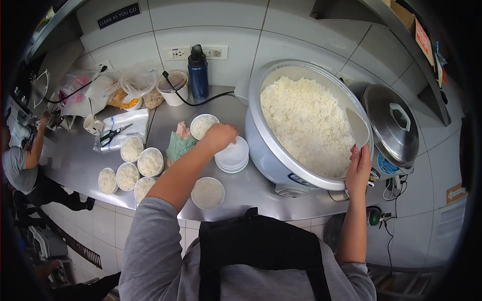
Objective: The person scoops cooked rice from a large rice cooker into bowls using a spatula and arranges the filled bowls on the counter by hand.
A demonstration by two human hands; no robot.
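My left hand (221, 136) reaches over a stack of round white lids (231, 156), its fingers closed at the edge of the top one; the fingertips are partly hidden. Just beyond it is a cup of rice (203, 124). In my right hand (358, 168) is the handle of a white rice paddle (357, 127), its blade resting against the inner wall of a large rice cooker (261, 145) full of cooked rice (306, 120). Nearer me sits another cup (208, 193) of rice, its surface hazy as if covered.
Several filled rice cups (127, 176) cluster on the left of the steel counter (170, 198). Behind them lie scissors (114, 134) on plastic bags, a green cloth (179, 145), a tub (173, 89) and a blue bottle (198, 75). A lidded pot (394, 120) stands right. Another person (22, 160) works far left.
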